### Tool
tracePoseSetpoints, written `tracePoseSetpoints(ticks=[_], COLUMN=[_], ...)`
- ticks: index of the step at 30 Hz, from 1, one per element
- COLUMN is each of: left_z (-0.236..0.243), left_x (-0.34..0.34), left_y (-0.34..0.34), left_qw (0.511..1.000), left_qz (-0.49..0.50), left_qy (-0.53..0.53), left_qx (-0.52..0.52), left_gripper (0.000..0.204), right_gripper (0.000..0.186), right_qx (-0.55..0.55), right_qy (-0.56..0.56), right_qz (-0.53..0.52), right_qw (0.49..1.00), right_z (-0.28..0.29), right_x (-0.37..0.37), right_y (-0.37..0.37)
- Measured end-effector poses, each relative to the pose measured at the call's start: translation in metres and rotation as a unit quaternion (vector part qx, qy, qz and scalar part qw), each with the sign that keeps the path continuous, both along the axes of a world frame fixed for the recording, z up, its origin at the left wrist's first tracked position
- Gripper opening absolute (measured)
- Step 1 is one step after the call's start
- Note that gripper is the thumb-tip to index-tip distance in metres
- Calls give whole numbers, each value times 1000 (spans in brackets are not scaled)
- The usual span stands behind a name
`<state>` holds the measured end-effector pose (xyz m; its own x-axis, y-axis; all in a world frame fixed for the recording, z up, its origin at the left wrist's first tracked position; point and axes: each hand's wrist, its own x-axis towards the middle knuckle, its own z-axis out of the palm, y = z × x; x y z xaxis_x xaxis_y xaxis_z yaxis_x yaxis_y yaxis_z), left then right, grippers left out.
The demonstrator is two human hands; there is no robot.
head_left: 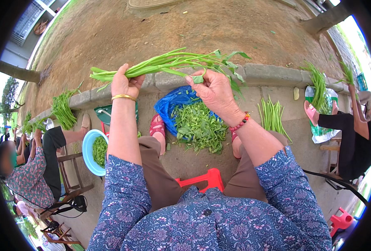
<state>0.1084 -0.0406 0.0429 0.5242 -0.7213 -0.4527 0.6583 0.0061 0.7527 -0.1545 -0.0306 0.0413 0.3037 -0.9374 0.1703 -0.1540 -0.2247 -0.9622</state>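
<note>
My left hand (pixel 126 85), with a gold bangle at its wrist, is closed around the cut ends of a bunch of water spinach (pixel 164 65). The long green stems reach out to the right, leaves at the far end. Against the bunch, my right hand (pixel 214 93) pinches a water spinach leaf (pixel 198 78) between thumb and forefinger; a red bead bracelet circles that wrist. Below both hands, between my feet, a blue plastic bag (pixel 163 109) lies spread with a heap of picked leaves (pixel 200 127) on it. Some leaves spill over its near edge.
Long stems (pixel 271 117) lie by my right foot. A light blue basin (pixel 87 155) of greens stands left. A stone kerb (pixel 273 75) runs beyond the bag. Seated people with more greens are on both sides. A red stool (pixel 210 180) shows beneath me.
</note>
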Motion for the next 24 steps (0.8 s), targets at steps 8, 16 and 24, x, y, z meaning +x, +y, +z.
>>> tracePoseSetpoints(ticks=[8, 16, 24], left_z=[2, 1, -3], left_x=[-4, -10, 1], left_y=[3, 2, 1], left_qw=[1000, 1000, 996], left_qz=[-3, -15, -29], left_qy=[-12, -21, -69], left_qx=[-2, 5, 45], left_gripper=[16, 19, 18], right_gripper=[20, 19, 20], right_qx=[14, -26, 120], right_qy=[2, 28, -55], right_qz=[6, -12, 135], right_qw=[1000, 999, 982], right_z=[2, 6, 22], right_x=[3, 3, 9], right_y=[2, 7, 34])
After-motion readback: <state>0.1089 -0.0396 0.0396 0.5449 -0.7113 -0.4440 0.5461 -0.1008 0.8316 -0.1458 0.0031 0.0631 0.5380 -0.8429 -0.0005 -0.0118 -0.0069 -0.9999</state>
